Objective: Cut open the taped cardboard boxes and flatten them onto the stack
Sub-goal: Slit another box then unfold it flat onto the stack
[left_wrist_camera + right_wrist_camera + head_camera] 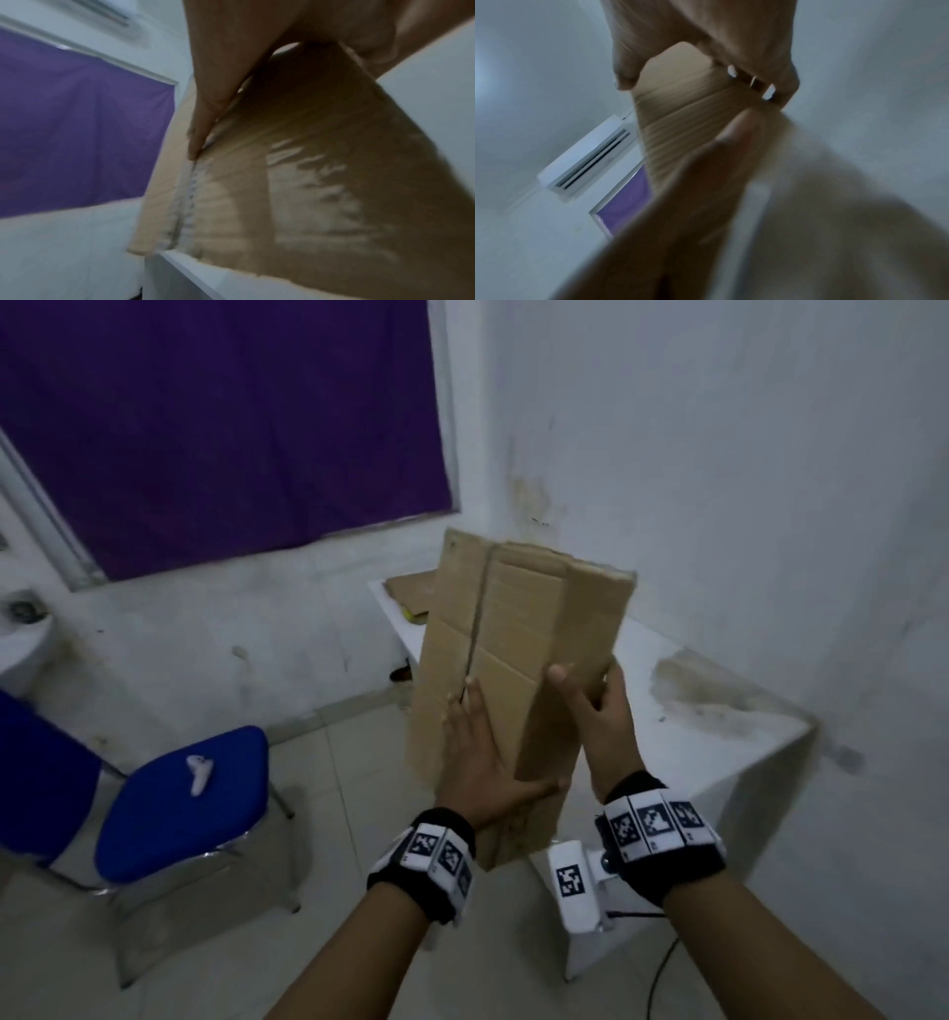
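Head view is showing me the collapsed cardboard box (513, 660) held up off the counter (719, 711), leaning away from me, with the stack (411, 593) of flattened cardboard lying on the counter's far end, well beyond both hands. My left hand (477, 762) is lying spread and flat against the near face, fingertips reaching the slit seam, thumb hooking under toward the right edge. My right hand (595, 706) is pinching the box's right edge, thumb on the front and fingers wrapping behind. I am judging that the flat left palm is giving no real grip, so if the right pinch is slipping, the box is likely swinging or dropping to the floor. The panels may also be springing back open before reaching the stack. Both wrist views are blurring, so I cannot tell whether the tape is fully cut.
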